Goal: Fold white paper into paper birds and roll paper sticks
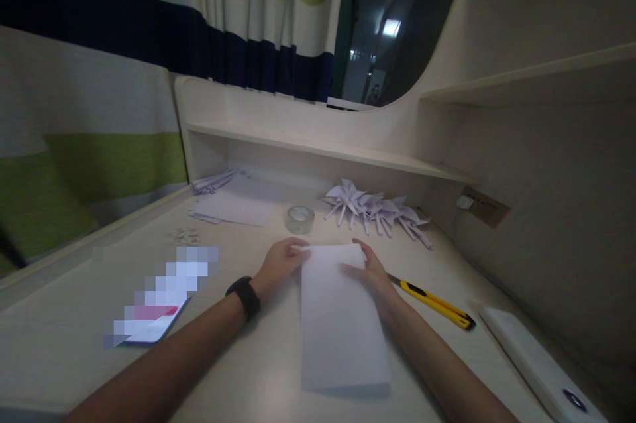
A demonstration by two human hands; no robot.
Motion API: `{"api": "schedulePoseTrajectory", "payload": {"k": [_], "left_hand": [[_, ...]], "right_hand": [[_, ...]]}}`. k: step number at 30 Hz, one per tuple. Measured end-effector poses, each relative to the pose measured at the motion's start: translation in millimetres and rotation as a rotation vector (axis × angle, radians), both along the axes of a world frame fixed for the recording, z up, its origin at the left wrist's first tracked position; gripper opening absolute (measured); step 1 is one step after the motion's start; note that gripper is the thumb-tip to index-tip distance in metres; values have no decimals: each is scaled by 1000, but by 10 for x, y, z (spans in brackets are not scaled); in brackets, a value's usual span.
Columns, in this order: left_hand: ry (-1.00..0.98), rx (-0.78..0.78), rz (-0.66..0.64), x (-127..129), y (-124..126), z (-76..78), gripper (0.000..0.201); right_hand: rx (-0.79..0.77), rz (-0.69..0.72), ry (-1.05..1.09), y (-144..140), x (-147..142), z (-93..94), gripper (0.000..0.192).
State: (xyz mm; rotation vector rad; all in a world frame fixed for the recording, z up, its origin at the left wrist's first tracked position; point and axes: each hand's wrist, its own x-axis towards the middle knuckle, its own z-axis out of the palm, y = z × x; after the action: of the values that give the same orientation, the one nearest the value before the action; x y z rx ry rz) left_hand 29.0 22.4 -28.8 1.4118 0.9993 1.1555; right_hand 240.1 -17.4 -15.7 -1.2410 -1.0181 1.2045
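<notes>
A folded sheet of white paper (340, 330) lies lengthwise in front of me on the desk, its near end slightly parted into layers. At its far left corner, my left hand (284, 262), with a dark watch on the wrist, pinches the edge. My right hand (370, 270) grips the far right corner, fingers behind and thumb on top. Just right of that hand is a yellow utility knife (437, 304), partly hidden by the forearm. Beyond the paper stands a roll of clear tape (299, 219).
Several paper pinwheels (372, 207) lie at the back right. White sheets (238, 201) and rolled paper sticks (214, 181) are at the back left, near small pale pieces (183, 236). A phone (159, 330) lies left, a white device (541, 363) right. A shelf (318, 154) overhangs the back.
</notes>
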Motion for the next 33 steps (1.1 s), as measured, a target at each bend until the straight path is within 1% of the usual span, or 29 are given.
{"api": "schedulePoseTrajectory", "payload": {"k": [3, 7, 9, 13, 16, 19, 26, 30, 33], "left_hand": [[15, 42, 34, -9, 7, 9, 33], [57, 112, 54, -6, -36, 56, 30], [94, 145, 50, -3, -62, 75, 29], [93, 144, 3, 6, -83, 70, 30], [129, 164, 4, 11, -80, 56, 28], [164, 201, 12, 10, -78, 53, 28], [97, 170, 10, 25, -97, 69, 27], [71, 151, 17, 34, -114, 85, 28], [78, 171, 22, 29, -111, 92, 24]], "right_hand": [[24, -3, -12, -2, -17, -8, 91], [14, -60, 2, -9, -27, 10, 65], [24, -98, 4, -9, -15, 24, 57], [38, -126, -16, 5, 25, 26, 59], [45, -112, -53, 20, 46, -2, 63], [73, -102, -75, 30, 52, -34, 61], [113, -129, -136, 47, 54, -70, 56], [132, -129, -166, 49, 62, -91, 55], [129, -137, -162, 31, 47, -59, 59]]}}
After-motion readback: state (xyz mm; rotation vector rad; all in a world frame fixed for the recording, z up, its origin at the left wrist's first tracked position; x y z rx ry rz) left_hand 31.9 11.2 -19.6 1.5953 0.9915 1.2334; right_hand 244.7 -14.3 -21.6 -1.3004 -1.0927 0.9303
